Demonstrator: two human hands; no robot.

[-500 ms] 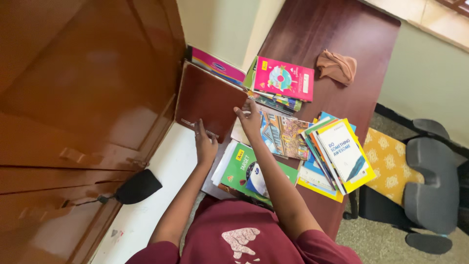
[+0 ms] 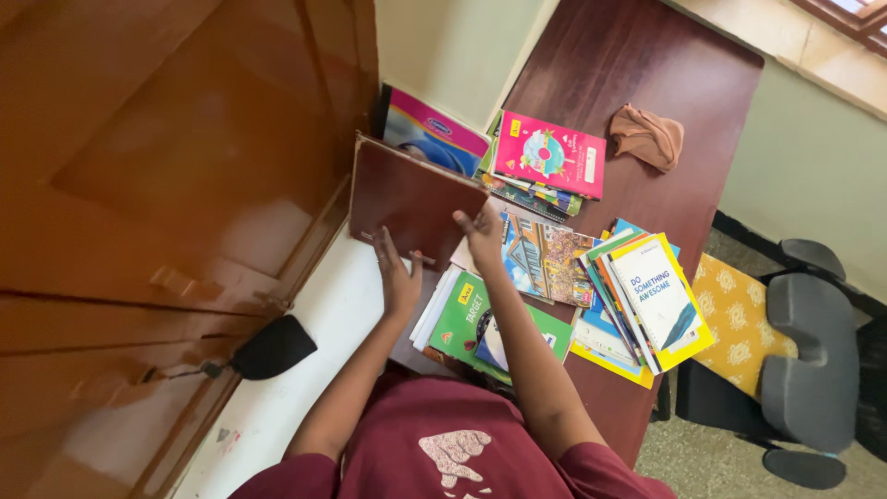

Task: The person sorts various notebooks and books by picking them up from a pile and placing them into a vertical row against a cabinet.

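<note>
Head view, looking down. A brown hardcover book (image 2: pixel 411 201) is held tilted up off the dark wooden table (image 2: pixel 601 65), at the table's edge nearest the wooden door (image 2: pixel 166 166). Its long axis is seen running from the upper left, near the door, toward the lower right; its broad brown cover faces the camera, and its lower edge is turned toward the person.

The left hand (image 2: pixel 397 277) is placed at the book's lower edge, its fingers (image 2: pixel 383 248) extended and laid flat against the cover rather than curled around it. The right hand (image 2: pixel 485 236) is set at the book's lower right corner, fingers spread and pressed on the cover; whether the thumb is hooked behind the book cannot be told.

Just beside the right hand a book with an illustrated cover (image 2: pixel 545 263) lies flat. A green book (image 2: pixel 485 323) is seen below the hands, atop a small pile. A pink book (image 2: pixel 550 152) tops a stack further along the table, and a yellow-bordered book (image 2: pixel 661 300) crowns a fanned stack to the right. A crumpled brown cloth (image 2: pixel 647 136) lies well apart. A grey chair (image 2: pixel 813 342) stands beside the table.
</note>
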